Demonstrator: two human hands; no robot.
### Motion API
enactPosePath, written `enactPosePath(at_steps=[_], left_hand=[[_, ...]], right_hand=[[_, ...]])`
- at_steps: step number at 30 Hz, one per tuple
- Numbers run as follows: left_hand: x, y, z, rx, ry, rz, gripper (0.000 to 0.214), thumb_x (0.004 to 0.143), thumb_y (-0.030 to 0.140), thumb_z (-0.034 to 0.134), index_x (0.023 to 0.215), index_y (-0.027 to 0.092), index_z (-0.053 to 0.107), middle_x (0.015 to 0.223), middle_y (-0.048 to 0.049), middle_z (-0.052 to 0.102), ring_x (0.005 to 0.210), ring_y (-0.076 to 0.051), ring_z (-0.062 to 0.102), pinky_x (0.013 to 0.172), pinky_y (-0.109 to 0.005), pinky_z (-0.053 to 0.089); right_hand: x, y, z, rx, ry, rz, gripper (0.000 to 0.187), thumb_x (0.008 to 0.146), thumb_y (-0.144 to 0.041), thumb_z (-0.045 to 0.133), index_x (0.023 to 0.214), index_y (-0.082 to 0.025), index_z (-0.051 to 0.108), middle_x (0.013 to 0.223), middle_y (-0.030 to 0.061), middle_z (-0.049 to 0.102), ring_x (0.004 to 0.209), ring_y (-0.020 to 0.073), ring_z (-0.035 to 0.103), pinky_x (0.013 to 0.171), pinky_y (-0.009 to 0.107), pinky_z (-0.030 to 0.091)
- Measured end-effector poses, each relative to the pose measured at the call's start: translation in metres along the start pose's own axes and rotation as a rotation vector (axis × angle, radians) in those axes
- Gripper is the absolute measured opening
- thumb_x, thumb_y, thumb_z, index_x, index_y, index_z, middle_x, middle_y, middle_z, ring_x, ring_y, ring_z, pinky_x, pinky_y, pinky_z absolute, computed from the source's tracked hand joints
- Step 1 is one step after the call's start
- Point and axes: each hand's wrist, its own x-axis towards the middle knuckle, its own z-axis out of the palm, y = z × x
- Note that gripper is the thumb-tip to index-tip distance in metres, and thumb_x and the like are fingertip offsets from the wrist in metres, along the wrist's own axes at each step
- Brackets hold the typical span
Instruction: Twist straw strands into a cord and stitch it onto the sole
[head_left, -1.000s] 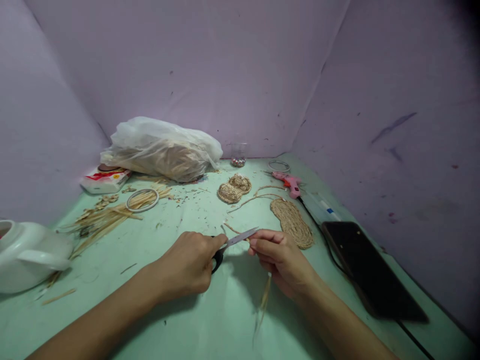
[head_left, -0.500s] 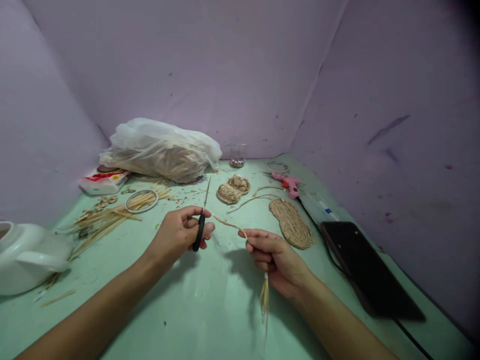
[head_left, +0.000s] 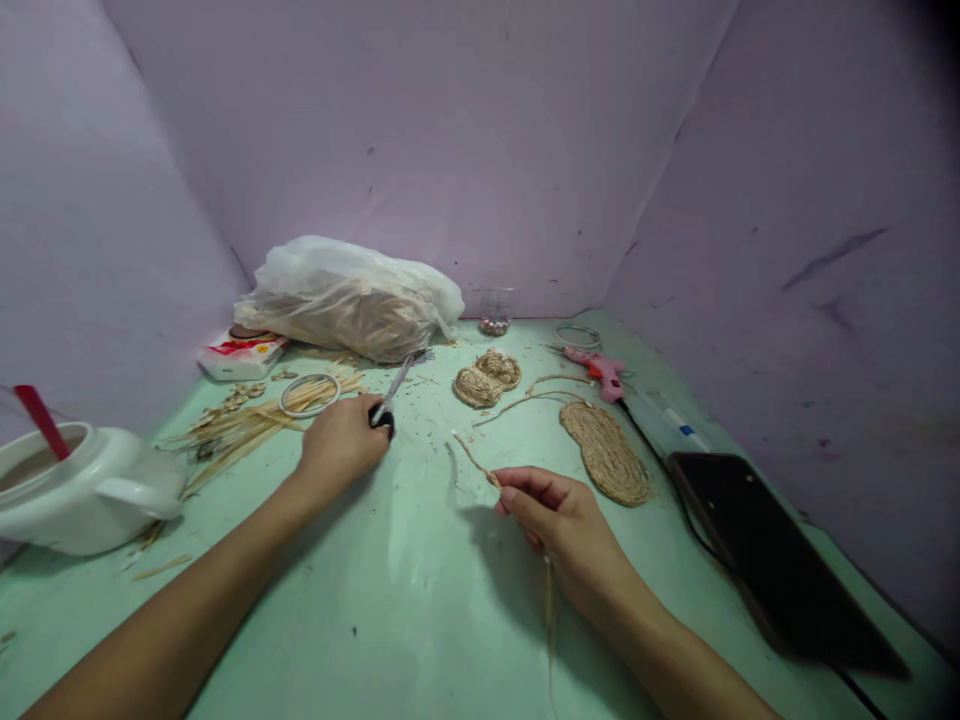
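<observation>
My left hand (head_left: 343, 437) is closed round the black handles of a pair of scissors (head_left: 392, 392), whose blades point away towards the plastic bag. Between thumb and fingers of my right hand (head_left: 555, 520) is a thin twisted straw cord (head_left: 474, 460). One end of the cord sticks out to the upper left, and a loose strand hangs below the hand. Beyond the hands lies a coiled straw piece shaped like a figure eight (head_left: 487, 378). A flat sole-shaped straw piece (head_left: 606, 455) rests right of my right hand, with loose cords (head_left: 529, 398) above it.
A pink glue gun (head_left: 600, 370), a dark phone (head_left: 780, 560) and a cable are on the right. Loose straw strips (head_left: 251, 435), a ring (head_left: 309, 396) and a white pot (head_left: 112, 490) stand left. A plastic bag (head_left: 352, 300) and a bead cup (head_left: 495, 312) are at the back.
My left hand has moved left and away from the cord, lowering the scissors towards the table. My right hand still holds the cord. The whole view has shifted slightly, showing more of the pot.
</observation>
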Motion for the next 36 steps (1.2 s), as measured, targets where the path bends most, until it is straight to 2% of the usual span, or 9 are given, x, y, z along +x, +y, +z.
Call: enactPosePath(at_steps=[4,9,11,16,20,23,26,31,36], left_hand=[[0.006,-0.016,-0.017,0.710,-0.023,0.078,0.012,0.063,0.021,0.048,0.068,0.018,0.058,0.069,-0.0129,0.061,0.068,-0.027,0.056,0.049,-0.028,0.030],[-0.003,-0.002,-0.013,0.768,0.042,0.090,0.018,0.069,0.028,0.046,0.061,0.017,0.058,0.063,-0.0109,0.059,0.060,-0.023,0.054,0.048,-0.026,0.028],[-0.009,0.008,-0.005,0.565,0.121,0.077,0.026,0.073,0.034,0.043,0.059,0.016,0.057,0.058,-0.0081,0.056,0.055,-0.019,0.051,0.046,-0.025,0.026],[-0.020,0.025,0.025,-0.440,-0.471,-0.306,0.044,0.070,0.054,0.045,0.065,0.012,0.057,0.048,-0.0011,0.052,0.033,-0.007,0.036,0.034,-0.020,0.018],[-0.022,0.027,0.036,-0.779,-0.413,-0.379,0.030,0.063,0.039,0.062,0.068,0.010,0.057,0.055,-0.0008,0.055,0.032,-0.002,0.034,0.030,-0.016,0.014],[-0.020,0.027,0.036,-0.889,-0.396,-0.412,0.014,0.061,0.021,0.063,0.063,0.009,0.057,0.058,-0.0021,0.057,0.034,-0.001,0.036,0.029,-0.015,0.016],[-0.018,0.027,0.031,-0.985,-0.375,-0.379,0.008,0.067,0.016,0.057,0.064,0.008,0.058,0.060,-0.0027,0.056,0.037,-0.002,0.040,0.031,-0.013,0.023],[-0.018,0.026,0.021,-1.033,-0.425,-0.256,0.012,0.072,0.017,0.055,0.071,0.007,0.061,0.062,-0.0033,0.057,0.039,-0.002,0.043,0.032,-0.014,0.027],[-0.024,0.031,0.019,-1.038,-0.443,-0.188,0.014,0.072,0.019,0.056,0.072,0.007,0.061,0.062,-0.0037,0.057,0.039,-0.003,0.044,0.033,-0.015,0.027]], right_hand=[[0.000,-0.002,0.000,0.085,0.009,0.050,0.026,0.059,-0.027,0.068,0.079,-0.012,0.066,0.056,0.0007,0.059,0.037,0.0027,0.030,0.036,0.018,0.019],[-0.001,-0.001,0.002,0.056,0.007,0.049,0.026,0.060,-0.029,0.067,0.080,-0.013,0.066,0.056,0.0004,0.059,0.036,0.0027,0.030,0.035,0.018,0.020],[-0.002,0.001,0.002,0.002,-0.008,0.009,0.024,0.063,-0.031,0.065,0.080,-0.014,0.066,0.058,0.0004,0.060,0.037,0.0035,0.033,0.037,0.019,0.023],[-0.006,0.009,0.000,-0.373,-0.040,-0.370,0.017,0.075,-0.025,0.054,0.085,-0.018,0.066,0.066,0.0037,0.062,0.055,0.0114,0.051,0.051,0.023,0.038],[-0.014,0.019,-0.002,-0.831,-0.138,-0.795,0.030,0.076,-0.012,0.047,0.100,-0.020,0.063,0.076,0.0083,0.064,0.063,0.0158,0.056,0.055,0.026,0.040],[-0.019,0.023,0.000,-0.981,-0.155,-0.866,0.035,0.075,-0.008,0.045,0.102,-0.020,0.063,0.082,0.0109,0.066,0.067,0.0182,0.058,0.057,0.028,0.041],[-0.021,0.020,0.005,-0.766,-0.134,-0.673,0.025,0.076,-0.019,0.051,0.098,-0.019,0.064,0.080,0.0099,0.065,0.065,0.0177,0.057,0.059,0.029,0.042],[-0.017,0.005,0.010,0.135,-0.244,0.139,0.034,0.077,-0.042,0.050,0.090,-0.012,0.062,0.077,0.0108,0.065,0.052,0.0122,0.054,0.053,0.028,0.044],[-0.014,0.000,0.008,0.362,-0.402,0.353,0.026,0.073,-0.033,0.058,0.084,-0.010,0.063,0.073,0.0096,0.065,0.052,0.0114,0.056,0.053,0.026,0.045]])
